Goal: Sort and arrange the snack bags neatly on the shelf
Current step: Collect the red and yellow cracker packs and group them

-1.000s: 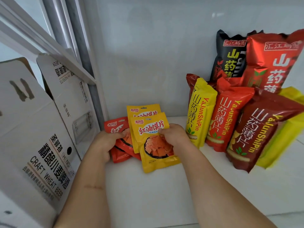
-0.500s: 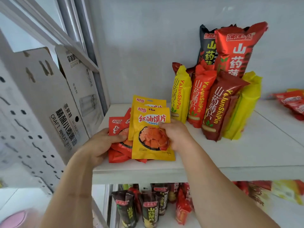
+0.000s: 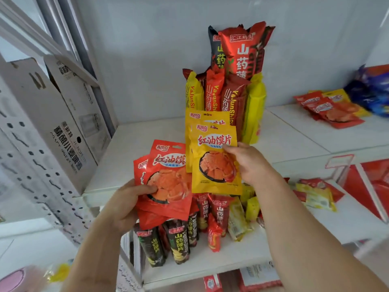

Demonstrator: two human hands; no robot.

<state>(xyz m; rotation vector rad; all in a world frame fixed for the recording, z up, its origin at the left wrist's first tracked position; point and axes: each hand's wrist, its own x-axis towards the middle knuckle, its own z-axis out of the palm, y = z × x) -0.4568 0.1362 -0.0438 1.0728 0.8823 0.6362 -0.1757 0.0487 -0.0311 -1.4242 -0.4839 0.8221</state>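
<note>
Holding two separate bunches of snack bags in front of the white shelf (image 3: 147, 142), the person has both hands raised off it. The left hand (image 3: 128, 205) has its grip clenched on the red bags (image 3: 168, 180), thumb pressed on the front of the top one, with at least one more red bag fanned out behind and below. The right hand (image 3: 250, 163) has its grip pinched on the right edge of the yellow bags (image 3: 212, 157), two of them, one overlapping the other, held upright and a little higher than the red ones. The two bunches touch or nearly touch at their inner edges; I cannot tell which.

At the back of the shelf, against the wall, stands a cluster of tall chip bags (image 3: 229, 95) in yellow, red, dark red and black, upright and packed together. Further right on the same shelf lies a loose heap of flat red and yellow packets (image 3: 330, 110). A cardboard box (image 3: 63, 127) leans at the shelf's left end. On the lower shelf (image 3: 210, 264), more tall dark and red bags (image 3: 181, 239) stand crowded under the hands
</note>
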